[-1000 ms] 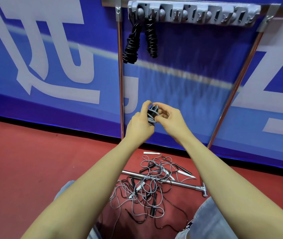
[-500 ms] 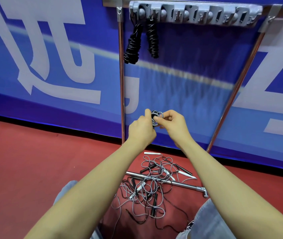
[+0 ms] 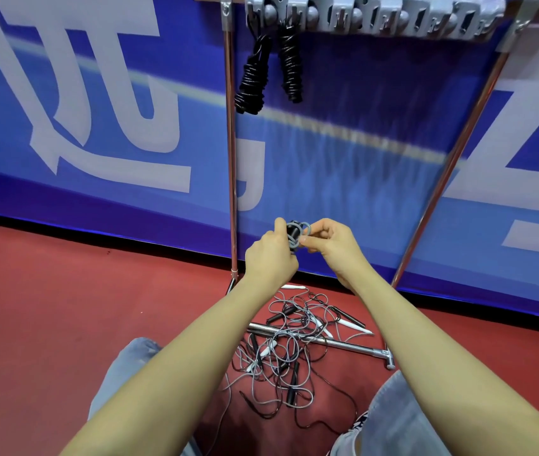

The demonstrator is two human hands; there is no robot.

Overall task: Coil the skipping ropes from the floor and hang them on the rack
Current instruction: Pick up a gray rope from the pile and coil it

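left hand [image 3: 269, 258]: it is curling its fingers around the lower part of a small grey coiled rope [image 3: 297, 236], with the thumb standing up beside the coil. the hand is staying low in front of the rack, between its two poles.
right hand [image 3: 332, 243]: it is pinching the same coil from the right side with thumb and first fingers, just beside the left hand.
coiled rope: it is sitting between both hands, grey cord wound around something dark. i cannot tell if the dark part is a handle.
rack [image 3: 373, 14]: a grey hanger bar with many hooks is running across the top, high above the hands, and is being carried by two shiny metal poles [image 3: 231, 153].
hanging ropes [image 3: 253, 80]: two black coiled bundles are hanging from the hooks at the left end of the rack, side by side.
loose ropes [image 3: 284, 353]: a tangle of grey and black cords with black and white handles is lying on the red floor [image 3: 64, 307] under the rack, below the hands. some cords are crossing over the rack's metal foot bar [image 3: 343, 343].
banner [image 3: 360, 153]: a blue wall is standing behind the rack, carrying big white characters. they are cut by the frame edges, so i cannot read them. no brand is readable on any rope.
legs [image 3: 403, 419]: light blue jeans are showing at both sides of the tangle.
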